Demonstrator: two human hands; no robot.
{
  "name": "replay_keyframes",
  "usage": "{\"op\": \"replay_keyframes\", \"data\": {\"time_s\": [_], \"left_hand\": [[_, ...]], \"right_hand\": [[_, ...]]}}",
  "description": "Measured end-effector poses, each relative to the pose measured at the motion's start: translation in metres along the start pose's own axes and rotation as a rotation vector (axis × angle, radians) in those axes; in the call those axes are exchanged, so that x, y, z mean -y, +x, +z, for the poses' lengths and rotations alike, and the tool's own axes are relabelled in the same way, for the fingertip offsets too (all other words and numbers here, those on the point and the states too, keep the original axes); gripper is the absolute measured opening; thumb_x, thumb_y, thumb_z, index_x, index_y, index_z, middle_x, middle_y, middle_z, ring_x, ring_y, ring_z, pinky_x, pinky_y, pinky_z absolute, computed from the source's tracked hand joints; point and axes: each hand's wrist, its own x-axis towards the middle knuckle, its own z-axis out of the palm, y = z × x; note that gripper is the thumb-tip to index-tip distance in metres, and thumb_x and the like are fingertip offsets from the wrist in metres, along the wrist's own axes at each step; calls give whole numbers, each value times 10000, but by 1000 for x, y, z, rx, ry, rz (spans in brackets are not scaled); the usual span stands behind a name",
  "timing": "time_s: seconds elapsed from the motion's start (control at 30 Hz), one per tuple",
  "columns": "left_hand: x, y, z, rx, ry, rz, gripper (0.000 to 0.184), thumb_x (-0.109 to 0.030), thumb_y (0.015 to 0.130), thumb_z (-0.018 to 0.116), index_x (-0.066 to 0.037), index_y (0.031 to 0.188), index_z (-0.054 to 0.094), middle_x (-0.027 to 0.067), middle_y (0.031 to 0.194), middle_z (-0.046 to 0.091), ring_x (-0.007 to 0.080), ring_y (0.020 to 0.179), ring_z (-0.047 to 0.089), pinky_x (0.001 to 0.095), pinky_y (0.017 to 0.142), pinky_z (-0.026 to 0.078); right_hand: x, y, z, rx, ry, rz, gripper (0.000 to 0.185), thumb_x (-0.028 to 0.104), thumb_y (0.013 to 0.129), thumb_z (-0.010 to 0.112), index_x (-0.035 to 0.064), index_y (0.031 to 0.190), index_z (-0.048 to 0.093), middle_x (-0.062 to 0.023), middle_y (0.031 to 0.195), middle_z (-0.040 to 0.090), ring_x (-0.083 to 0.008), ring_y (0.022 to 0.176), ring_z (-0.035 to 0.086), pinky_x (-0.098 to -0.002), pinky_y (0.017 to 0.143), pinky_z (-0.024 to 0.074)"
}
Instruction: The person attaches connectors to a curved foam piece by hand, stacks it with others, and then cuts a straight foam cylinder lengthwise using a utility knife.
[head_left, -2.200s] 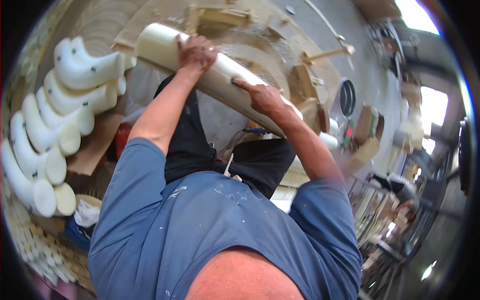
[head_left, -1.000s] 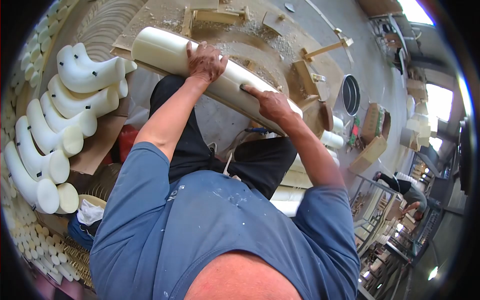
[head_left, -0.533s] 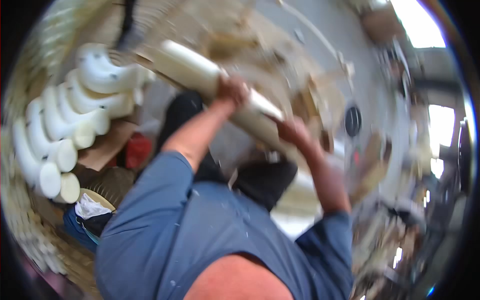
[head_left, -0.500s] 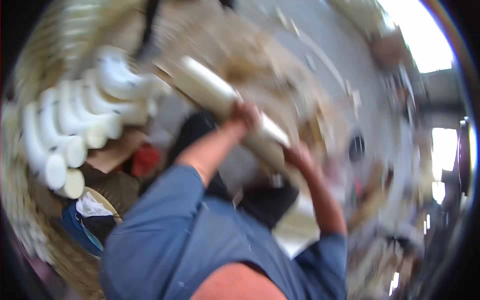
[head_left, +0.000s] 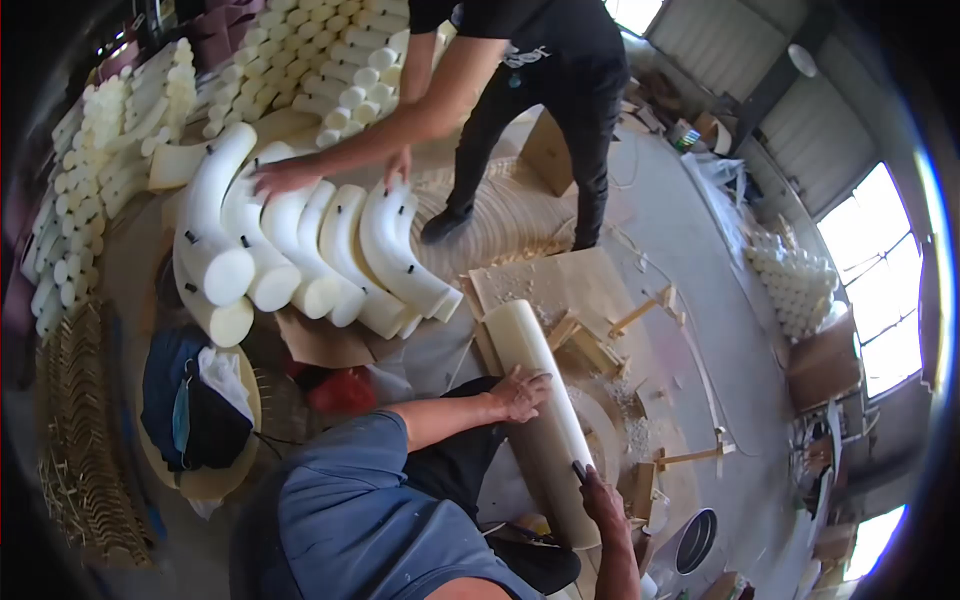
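A long cream-white foam cylinder lies in front of me, running from upper left to lower right beside my legs. My left hand rests on its upper half, fingers spread over the curved surface. Near the lower right end, my right hand is closed around a small black object against the cylinder's side. Most of that object is hidden by the fingers, so its kind cannot be made out. Beneath and beside the cylinder is a wooden board with shavings on it.
Curved white foam pieces with black clips lie at upper left. A person in black bends over them, both hands on the pieces. A round seat with a dark bag stands at left. Wooden brackets and a round metal ring sit at right.
The view has turned and sharpened, bringing the other person into sight. The cylinder now points more steeply down the frame. My right hand has moved lower along it; my left hand stays on it.
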Motion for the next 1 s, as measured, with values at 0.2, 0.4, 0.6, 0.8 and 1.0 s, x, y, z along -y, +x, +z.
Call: {"op": "replay_keyframes", "data": {"time_s": [0.2, 0.4, 0.6, 0.8, 1.0], "left_hand": [[-8, 9, 5, -20, -25, -101, 497, -413, 894, 656, -131, 1302, 617, 107, 1502, 473, 291, 1442, 391, 636, 1092, 361], [1, 6, 24, -64, -56, -112, 430, -400, 911, 634, -145, 1257, 646, 86, 1478, 501, 263, 1424, 412, 611, 1064, 375], [1, 7, 12, -56, -113, -101, 398, -387, 905, 624, -154, 1226, 653, 83, 1471, 506, 267, 1400, 436, 622, 1072, 356], [-12, 28, 18, -13, -128, -103, 372, -301, 874, 550, -105, 1167, 668, 120, 1313, 613, 323, 1368, 466, 803, 1079, 217], [-75, 74, 45, -101, -72, 43, 345, -435, 978, 490, -200, 1183, 637, 72, 1102, 622, 284, 1307, 480, 724, 1122, 209]], "right_hand": [[2, 3, -5, 2, -55, -16, 456, 308, 981, 561, 171, 1411, 499, -282, 1040, 702, -473, 986, 679, -577, 836, 530], [-38, 29, 32, 10, 63, -34, 214, 211, 956, 638, 35, 1062, 577, -207, 800, 711, -323, 664, 721, -459, 594, 575], [-33, 33, 26, 137, 183, 93, 159, 161, 977, 623, 15, 1007, 567, -161, 743, 701, -244, 581, 699, -384, 485, 557], [-61, 47, 66, -4, -99, 32, 193, 223, 966, 597, 61, 943, 700, -134, 744, 731, -238, 646, 738, -411, 601, 592], [-32, 24, 43, -164, -63, -59, 285, 347, 957, 583, 75, 919, 660, -216, 828, 702, -407, 789, 701, -547, 687, 548]]}}
